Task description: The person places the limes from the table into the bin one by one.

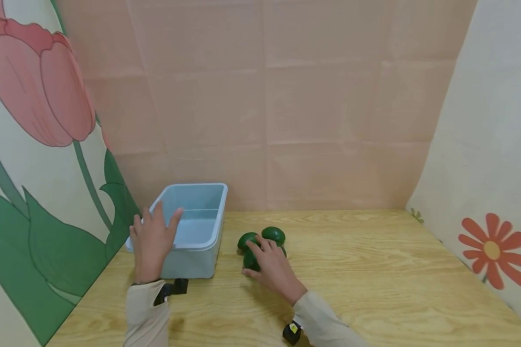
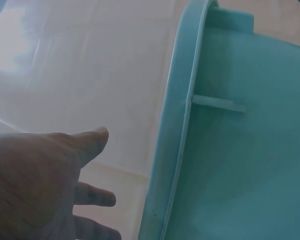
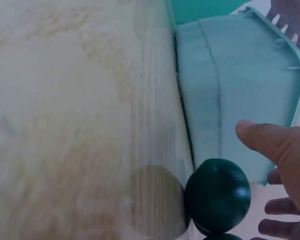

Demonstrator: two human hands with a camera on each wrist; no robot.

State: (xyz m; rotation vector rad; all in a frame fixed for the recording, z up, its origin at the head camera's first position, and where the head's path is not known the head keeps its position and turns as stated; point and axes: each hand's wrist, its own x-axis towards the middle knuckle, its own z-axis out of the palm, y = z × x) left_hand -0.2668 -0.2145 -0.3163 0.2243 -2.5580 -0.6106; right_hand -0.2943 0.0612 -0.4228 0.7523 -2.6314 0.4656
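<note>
Several glossy, dark green, oval avocado-like fruits (image 1: 273,235) lie bunched together on the wooden table. My right hand (image 1: 272,267) is over this bunch, fingers spread and bent a little, partly covering the fruits. In the right wrist view a fruit (image 3: 220,195) sits just below the extended thumb, outside the grasp. My left hand (image 1: 152,238) hovers at the near left corner of a light blue plastic bin (image 1: 188,262), fingers apart and holding nothing. Seen from the left wrist, a gap shows between those fingers and the bin's rim (image 2: 182,125).
The bin stands left of the fruits on the wood-grain table (image 1: 373,279). Behind the table rises a creased pinkish backdrop (image 1: 321,106). A tulip-printed panel (image 1: 39,86) borders the left side, and a panel with a red flower (image 1: 491,250) borders the right.
</note>
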